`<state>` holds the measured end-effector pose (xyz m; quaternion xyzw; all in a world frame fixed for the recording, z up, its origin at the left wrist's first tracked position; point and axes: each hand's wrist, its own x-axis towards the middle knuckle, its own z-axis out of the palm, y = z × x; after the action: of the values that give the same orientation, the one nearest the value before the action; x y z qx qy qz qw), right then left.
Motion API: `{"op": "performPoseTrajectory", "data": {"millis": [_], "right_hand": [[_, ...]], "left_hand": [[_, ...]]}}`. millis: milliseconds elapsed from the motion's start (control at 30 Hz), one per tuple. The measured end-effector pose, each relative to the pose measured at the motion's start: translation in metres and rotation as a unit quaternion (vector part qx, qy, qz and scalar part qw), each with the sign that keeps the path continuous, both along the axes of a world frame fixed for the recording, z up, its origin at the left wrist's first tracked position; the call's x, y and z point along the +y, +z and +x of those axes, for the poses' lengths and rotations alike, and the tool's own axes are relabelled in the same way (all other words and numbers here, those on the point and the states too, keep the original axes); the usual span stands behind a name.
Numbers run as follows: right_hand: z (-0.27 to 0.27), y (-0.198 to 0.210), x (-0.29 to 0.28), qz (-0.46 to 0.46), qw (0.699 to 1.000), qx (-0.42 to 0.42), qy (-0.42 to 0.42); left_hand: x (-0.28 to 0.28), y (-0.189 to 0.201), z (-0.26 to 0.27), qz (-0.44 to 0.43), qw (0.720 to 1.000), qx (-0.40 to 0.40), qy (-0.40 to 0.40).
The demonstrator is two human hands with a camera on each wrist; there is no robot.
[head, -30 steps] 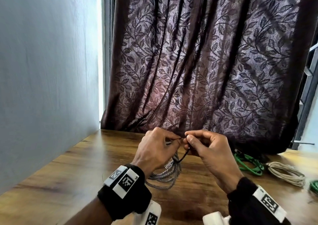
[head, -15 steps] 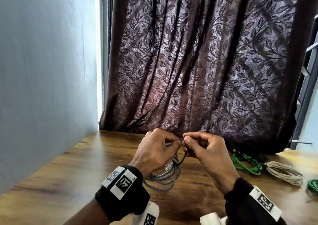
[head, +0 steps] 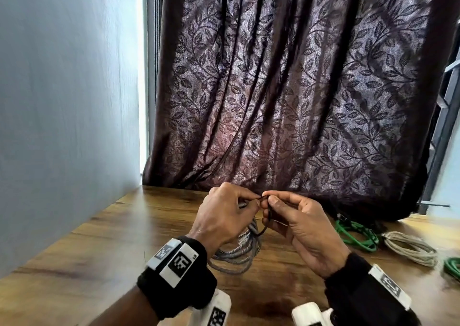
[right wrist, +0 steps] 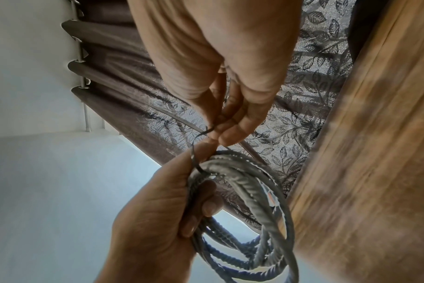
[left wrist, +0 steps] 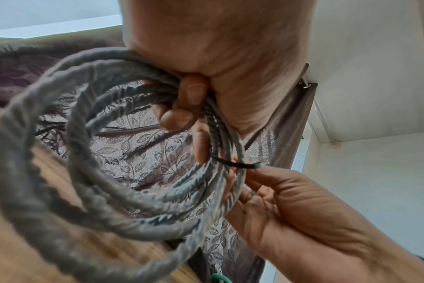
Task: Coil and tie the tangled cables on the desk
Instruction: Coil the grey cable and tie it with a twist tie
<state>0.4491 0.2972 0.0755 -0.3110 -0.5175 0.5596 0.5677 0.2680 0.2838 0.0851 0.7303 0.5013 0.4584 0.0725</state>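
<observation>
A grey cable coil [head: 239, 253] hangs from my left hand [head: 251, 201] just above the wooden desk [head: 99, 263]. The left fingers [left wrist: 187, 103] curl round the bundled loops [left wrist: 48, 172]. A thin black tie [left wrist: 232, 165] wraps across the bundle near that grip. My right hand [head: 270, 201] meets the left and pinches the tie's free end [right wrist: 194, 153] between thumb and fingertips [right wrist: 228, 137]. Both hands touch at the fingertips over the coil [right wrist: 249, 187]. The tie's knot is hidden by the fingers.
A green cable coil [head: 356, 233] and a beige cable coil [head: 410, 248] lie on the desk to the right, with another green cable [head: 453, 268] at the right edge. A dark leaf-patterned curtain [head: 298, 89] hangs behind the desk, and a wall [head: 62, 101] runs along the left.
Both hands stay together on the tie over the grey coil. Only the fingertips shift slightly; the coil hangs in the same place.
</observation>
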Motion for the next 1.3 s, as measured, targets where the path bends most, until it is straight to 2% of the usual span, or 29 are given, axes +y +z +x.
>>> {"op": "performPoseTrajectory", "data": {"millis": [467,967,1300], "right_hand": [[0.0,-0.0037,0.0009,0.033,0.998,-0.041,-0.026],[-0.0032,-0.0037,-0.0023,0.066,0.995,-0.041,-0.067],[0.0003,-0.0027,-0.0027,0.093,0.985,-0.131,-0.07]], "left_hand": [[-0.0006,0.0006,0.0004,0.002,1.0,0.013,0.009],[0.001,-0.001,0.0003,-0.004,1.0,0.008,-0.005],[0.0024,-0.0023,-0.002,0.001,0.999,0.035,-0.008]]}}
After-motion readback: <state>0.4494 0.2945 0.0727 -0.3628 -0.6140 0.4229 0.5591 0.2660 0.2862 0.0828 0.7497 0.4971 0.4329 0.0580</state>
